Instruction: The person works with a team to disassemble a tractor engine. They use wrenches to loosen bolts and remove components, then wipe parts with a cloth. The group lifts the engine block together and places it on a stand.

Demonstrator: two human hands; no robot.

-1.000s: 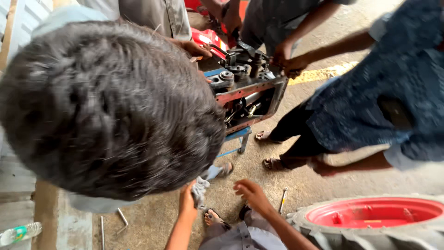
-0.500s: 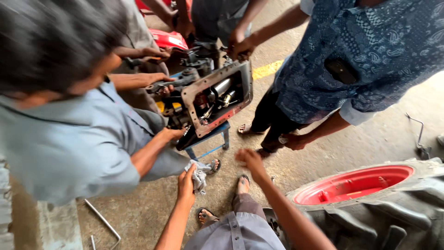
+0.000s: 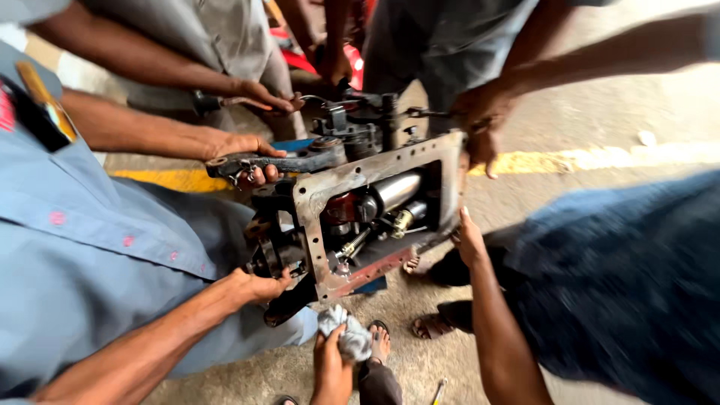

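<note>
A heavy grey metal housing (image 3: 315, 199) is tipped on its side at the centre, its open face showing a silver cylinder (image 3: 396, 189), springs and rods. My left hand (image 3: 328, 366) is low in the middle, closed around a crumpled pale rag (image 3: 351, 339) just under the housing's bottom corner. My right hand (image 3: 469, 238) reaches up and presses on the housing's lower right rim. Other people's hands hold it too: two on the left (image 3: 251, 159) (image 3: 259, 287) and one at the upper right (image 3: 480, 124).
A person in a light blue shirt (image 3: 82, 247) fills the left side. Someone in dark blue clothes (image 3: 615, 285) stands at the right, with sandalled feet (image 3: 431, 326) under the housing. A yellow line (image 3: 592, 159) crosses the concrete floor. A small tool (image 3: 438, 390) lies near the bottom edge.
The view has closed in on the housing and the red rim has left the frame. My right hand has risen onto the housing's lower right edge. My left hand and rag moved under it.
</note>
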